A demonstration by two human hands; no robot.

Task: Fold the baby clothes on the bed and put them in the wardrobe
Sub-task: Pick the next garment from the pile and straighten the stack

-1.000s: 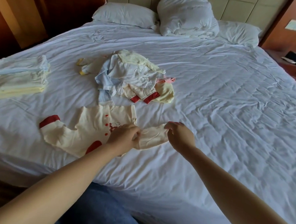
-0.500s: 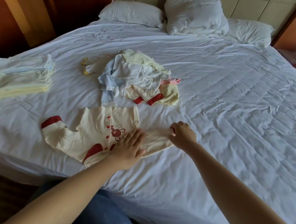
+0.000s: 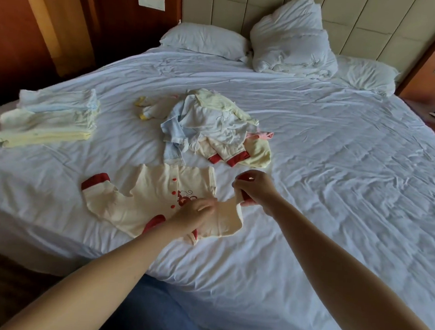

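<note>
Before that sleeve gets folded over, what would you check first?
1. Right hand pinches the cream red-cuffed sleeve: ok.
2. Left hand holds down the cream baby top with red buttons: ok.
3. Other sleeve lies flat on the white bed sheet: ok.
4. Loose pile of pastel baby clothes is apart from the top: cannot tell.
5. Folded stack of pale clothes sits well apart: ok.

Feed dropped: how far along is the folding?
Done: a stack of folded pale yellow and blue baby clothes on the white bed. In hand: the cream top with red cuffs; left hand rests on it, right hand pinches its sleeve. Left: the jumbled heap of pastel clothes mid-bed, then putting all away.
</note>
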